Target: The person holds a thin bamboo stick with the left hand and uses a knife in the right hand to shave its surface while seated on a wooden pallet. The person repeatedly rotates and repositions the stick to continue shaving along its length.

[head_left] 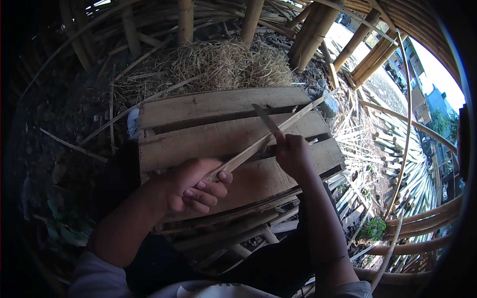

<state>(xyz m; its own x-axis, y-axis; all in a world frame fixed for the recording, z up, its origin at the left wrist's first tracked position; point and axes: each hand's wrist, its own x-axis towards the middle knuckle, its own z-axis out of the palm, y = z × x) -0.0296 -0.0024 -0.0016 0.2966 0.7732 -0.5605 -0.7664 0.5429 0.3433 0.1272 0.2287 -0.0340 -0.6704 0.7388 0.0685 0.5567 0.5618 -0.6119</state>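
My left hand (201,186) is closed around the near end of a long, thin bamboo strip (248,150). The strip slants up and away to the right, over the wooden slatted table (198,141). In my right hand (292,151) is a knife (266,119), gripped by its handle, which my fingers hide. Its blade points away and to the left, and crosses the strip just beyond my right hand in this view. Whether the blade touches the strip I cannot tell.
Behind the table lies a heap of pale shavings (228,64). Thick bamboo posts (313,37) stand at the back. On the right, many cut bamboo poles (417,169) are stacked, with loose strips on the ground. A thin bent strip (408,114) rises at the right.
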